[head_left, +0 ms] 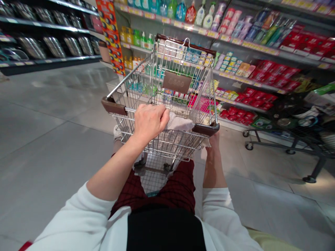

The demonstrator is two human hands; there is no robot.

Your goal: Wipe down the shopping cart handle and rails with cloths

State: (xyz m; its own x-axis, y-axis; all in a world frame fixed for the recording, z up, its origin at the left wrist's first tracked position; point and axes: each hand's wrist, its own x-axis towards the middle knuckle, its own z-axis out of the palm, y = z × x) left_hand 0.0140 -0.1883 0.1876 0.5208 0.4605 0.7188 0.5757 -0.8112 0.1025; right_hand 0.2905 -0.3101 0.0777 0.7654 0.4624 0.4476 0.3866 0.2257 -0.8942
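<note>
A wire shopping cart (170, 139) with brown corner pieces stands right in front of me. My left hand (149, 120) is closed in a fist over the middle of its near rail. Beside that hand, a pale crumpled cloth (180, 122) lies over the rail, partly inside the basket. My right hand (214, 141) hangs low by the cart's right near corner. Its fingers are mostly hidden, and a bit of pale cloth (206, 142) shows next to it. A brown plate (177, 82) is fixed to the cart's far wire panel.
Shelves of bottles (180, 12) and red packs (274, 75) rise close behind the cart. To the right stands a dark, loaded cart (295, 134) on wheels. Metal pots (31, 47) fill shelves at the left. Grey tiled floor (52, 139) stretches along my left.
</note>
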